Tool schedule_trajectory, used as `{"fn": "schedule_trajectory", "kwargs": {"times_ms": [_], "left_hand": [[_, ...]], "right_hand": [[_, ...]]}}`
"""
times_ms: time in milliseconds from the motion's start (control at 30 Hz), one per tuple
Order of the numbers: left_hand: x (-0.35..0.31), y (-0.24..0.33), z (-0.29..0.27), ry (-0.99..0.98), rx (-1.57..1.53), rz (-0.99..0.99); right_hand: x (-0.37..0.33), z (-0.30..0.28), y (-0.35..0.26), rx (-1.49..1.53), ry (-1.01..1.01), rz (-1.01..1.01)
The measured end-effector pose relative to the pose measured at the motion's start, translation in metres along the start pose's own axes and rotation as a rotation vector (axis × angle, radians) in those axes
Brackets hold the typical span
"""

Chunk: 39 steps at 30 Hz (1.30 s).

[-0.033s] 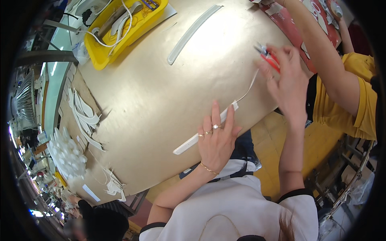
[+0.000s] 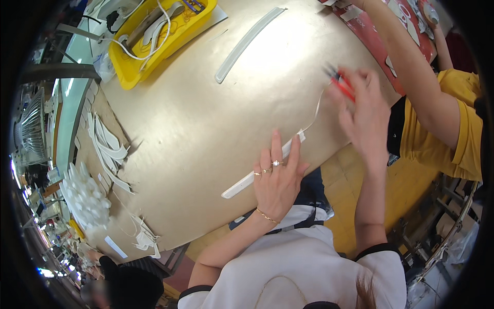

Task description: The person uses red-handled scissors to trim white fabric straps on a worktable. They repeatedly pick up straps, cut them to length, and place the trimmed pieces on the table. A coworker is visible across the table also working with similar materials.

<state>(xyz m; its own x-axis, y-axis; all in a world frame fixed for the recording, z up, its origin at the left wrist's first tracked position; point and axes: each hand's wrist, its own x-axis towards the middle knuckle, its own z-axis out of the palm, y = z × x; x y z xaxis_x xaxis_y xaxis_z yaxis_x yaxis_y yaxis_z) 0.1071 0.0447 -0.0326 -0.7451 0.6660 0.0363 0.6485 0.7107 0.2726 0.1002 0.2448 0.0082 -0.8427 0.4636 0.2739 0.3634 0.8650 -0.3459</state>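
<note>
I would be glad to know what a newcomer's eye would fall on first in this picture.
Probably the bright yellow tray at the upper left of the tan table. Next might come the red-handled tool, blurred in the right hand above the table's right side. Then perhaps the ringed left hand, lying over a narrow white strip near the table's front edge.

A glossy, flat red sheet (image 2: pixel 366 30) at the upper right, beside a co-worker's bare forearm (image 2: pixel 404 49), bears large, rounded white lettering (image 2: pixel 405 11). Only part of the lettering shows, and no whole word can be made out; nothing else is legible.
</note>
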Motion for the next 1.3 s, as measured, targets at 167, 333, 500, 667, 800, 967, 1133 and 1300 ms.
{"fn": "schedule_trajectory", "kwargs": {"times_ms": [167, 333, 500, 667, 800, 967, 1133, 1300], "left_hand": [[0.003, -0.007, 0.006, 0.006, -0.091, 0.037], [0.004, -0.011, 0.007, 0.005, -0.088, 0.073], [0.005, -0.012, 0.006, 0.016, -0.006, 0.093], [0.006, -0.01, 0.007, 0.001, -0.079, 0.077], [0.006, -0.01, 0.007, 0.014, -0.066, 0.085], [0.005, -0.01, 0.009, 0.034, -0.047, 0.089], [0.005, -0.01, 0.008, 0.023, -0.057, 0.081], [0.005, -0.01, 0.008, 0.027, -0.053, 0.084]], "right_hand": [[-0.063, 0.004, -0.017, 0.094, -0.091, 0.011], [-0.1, 0.021, -0.021, 0.137, -0.038, -0.038], [-0.108, 0.031, -0.023, 0.144, 0.022, -0.035], [-0.111, 0.035, -0.028, 0.163, 0.039, 0.005], [-0.111, 0.037, -0.029, 0.172, 0.055, -0.012], [-0.109, 0.036, -0.026, 0.128, 0.005, -0.077], [-0.108, 0.031, -0.026, 0.092, -0.086, -0.111], [-0.106, 0.029, -0.026, 0.073, -0.105, -0.14]]}}
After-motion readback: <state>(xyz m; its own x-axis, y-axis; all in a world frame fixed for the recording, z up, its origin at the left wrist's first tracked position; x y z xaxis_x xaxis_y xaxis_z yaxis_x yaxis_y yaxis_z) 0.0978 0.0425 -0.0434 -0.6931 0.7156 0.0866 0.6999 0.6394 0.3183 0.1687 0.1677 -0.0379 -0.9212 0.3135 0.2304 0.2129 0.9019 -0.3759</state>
